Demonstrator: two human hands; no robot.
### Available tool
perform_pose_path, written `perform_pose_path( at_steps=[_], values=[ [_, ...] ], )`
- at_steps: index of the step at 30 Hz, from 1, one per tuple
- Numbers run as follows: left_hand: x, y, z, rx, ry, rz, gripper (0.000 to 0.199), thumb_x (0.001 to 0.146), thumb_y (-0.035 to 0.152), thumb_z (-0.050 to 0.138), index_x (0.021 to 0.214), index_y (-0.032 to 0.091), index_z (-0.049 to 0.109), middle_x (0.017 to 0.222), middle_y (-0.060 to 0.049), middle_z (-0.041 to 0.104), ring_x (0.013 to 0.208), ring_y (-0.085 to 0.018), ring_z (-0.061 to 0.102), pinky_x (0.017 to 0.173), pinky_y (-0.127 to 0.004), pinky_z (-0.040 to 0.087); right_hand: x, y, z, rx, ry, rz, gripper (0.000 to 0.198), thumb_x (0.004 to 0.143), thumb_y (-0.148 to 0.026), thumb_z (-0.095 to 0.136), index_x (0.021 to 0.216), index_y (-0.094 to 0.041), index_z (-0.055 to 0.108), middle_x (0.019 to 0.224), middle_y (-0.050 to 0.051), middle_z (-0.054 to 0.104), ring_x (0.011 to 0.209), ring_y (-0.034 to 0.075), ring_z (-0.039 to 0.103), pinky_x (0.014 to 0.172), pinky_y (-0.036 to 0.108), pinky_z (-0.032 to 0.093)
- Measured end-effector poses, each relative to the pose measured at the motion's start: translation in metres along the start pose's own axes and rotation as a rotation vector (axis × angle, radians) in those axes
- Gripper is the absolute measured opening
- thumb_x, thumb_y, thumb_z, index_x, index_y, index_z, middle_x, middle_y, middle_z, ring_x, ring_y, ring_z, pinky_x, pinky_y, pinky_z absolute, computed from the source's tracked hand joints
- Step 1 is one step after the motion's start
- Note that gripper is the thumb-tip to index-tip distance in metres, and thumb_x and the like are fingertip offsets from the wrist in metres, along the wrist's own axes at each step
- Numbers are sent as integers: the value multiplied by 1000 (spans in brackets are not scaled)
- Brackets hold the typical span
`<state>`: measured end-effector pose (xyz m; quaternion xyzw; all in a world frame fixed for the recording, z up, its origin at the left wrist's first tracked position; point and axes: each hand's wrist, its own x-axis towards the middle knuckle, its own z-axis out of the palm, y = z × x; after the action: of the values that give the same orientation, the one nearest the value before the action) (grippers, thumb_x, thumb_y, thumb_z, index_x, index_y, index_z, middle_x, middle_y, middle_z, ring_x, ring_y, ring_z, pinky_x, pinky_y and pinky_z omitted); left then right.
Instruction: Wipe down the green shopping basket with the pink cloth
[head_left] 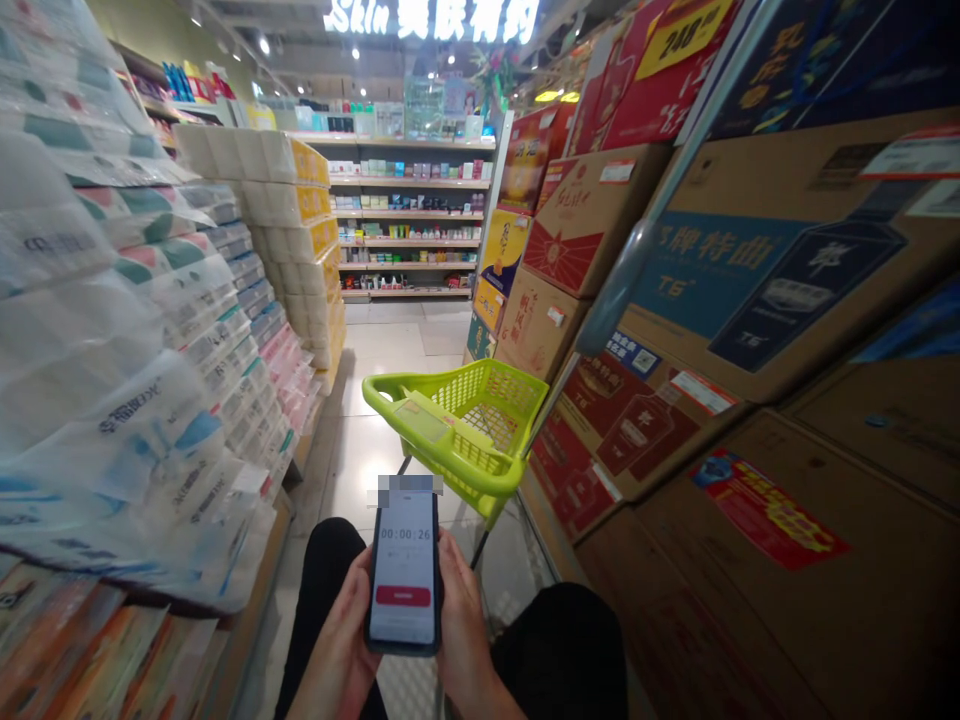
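Note:
A smartphone [405, 575] is held upright at the bottom centre, its lit screen reading 00:00:26 above a red bar. My left hand [349, 615] closes on its left edge, and my right hand [459, 600] grips the right edge. The fingers behind the phone are hidden. Just beyond it stands a lime-green shopping cart [431, 430] with a slatted basket. My knees in black trousers [566, 640] show on both sides of the phone.
Packs of tissue paper [172, 440] are piled along the left, with stacked paper rolls [262, 165] farther on. Cardboard cartons [720, 260] form a high wall on the right. A tiled aisle floor [397, 330] leads to shelves [409, 183] of small goods at the back.

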<state>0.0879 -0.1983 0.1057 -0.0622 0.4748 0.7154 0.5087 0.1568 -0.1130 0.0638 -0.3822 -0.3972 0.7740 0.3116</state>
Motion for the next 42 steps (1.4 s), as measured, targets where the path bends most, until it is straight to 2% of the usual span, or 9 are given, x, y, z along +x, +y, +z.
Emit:
perform_pose_path(
  at_steps=[2, 4, 7, 9, 12, 15, 28, 35, 42],
  values=[
    [-1, 3, 6, -134, -5, -111, 49, 95, 38, 50, 140, 29, 36, 132, -8, 56, 106, -19, 62, 87, -30, 50, 0, -6, -1, -17, 36, 29, 61, 91, -65, 45, 128, -17, 54, 125, 10, 58, 112, 22, 58, 95, 32, 48],
    [-4, 6, 14, -191, -4, -154, 48, 96, 33, 47, 142, 32, 33, 127, -8, 59, 103, -20, 63, 91, -36, 50, -1, -12, -3, -34, 21, 11, 61, 92, -64, 43, 129, -16, 53, 126, 11, 57, 110, 22, 58, 93, 31, 49],
    [-9, 11, 25, -219, -13, -177, 52, 96, 32, 47, 144, 34, 28, 129, -11, 58, 103, -24, 64, 93, -48, 48, -5, -23, -8, 16, -119, -8, 55, 94, -53, 50, 134, -17, 47, 131, 11, 54, 111, 22, 58, 93, 33, 48],
    [-12, 13, 30, -219, -34, -179, 54, 96, 33, 47, 145, 34, 26, 130, -13, 57, 103, -26, 64, 92, -52, 48, -8, -29, -14, 59, -246, -7, 63, 88, -41, 60, 142, -17, 37, 135, 12, 52, 116, 24, 56, 98, 35, 47],
    [-15, 14, 32, -229, -54, -165, 53, 95, 41, 46, 145, 34, 26, 124, -14, 60, 102, -28, 65, 89, -49, 50, -12, -33, -22, -6, -357, -61, 82, 79, -27, 65, 149, -17, 23, 142, 12, 45, 126, 24, 49, 103, 34, 43],
    [-17, 12, 33, -221, -40, -142, 51, 95, 44, 45, 143, 34, 28, 121, -12, 62, 99, -26, 66, 88, -45, 52, -13, -33, -27, -77, -403, -104, 83, 80, -22, 62, 150, -17, 17, 145, 13, 41, 130, 24, 46, 104, 34, 43],
    [-25, 11, 37, -176, -23, -99, 49, 98, 40, 40, 144, 33, 27, 121, -11, 62, 99, -23, 65, 89, -42, 52, -14, -30, -26, -83, -430, -149, 82, 81, -18, 58, 149, -15, 14, 145, 15, 40, 129, 23, 47, 109, 38, 39],
    [-28, 9, 36, -166, -47, -94, 59, 95, 44, 45, 148, 35, 21, 124, -11, 61, 102, -24, 65, 91, -43, 51, -17, -34, -24, -71, -413, -145, 80, 80, -18, 59, 148, -17, 17, 143, 13, 42, 128, 23, 48, 107, 37, 41],
    [-29, 8, 36, -173, -30, -92, 52, 97, 41, 42, 146, 34, 26, 120, -11, 62, 98, -22, 66, 89, -41, 52, -18, -35, -23, -1, -361, -140, 73, 82, -21, 63, 145, -20, 26, 140, 10, 46, 127, 22, 49, 106, 34, 42]
  ],
)
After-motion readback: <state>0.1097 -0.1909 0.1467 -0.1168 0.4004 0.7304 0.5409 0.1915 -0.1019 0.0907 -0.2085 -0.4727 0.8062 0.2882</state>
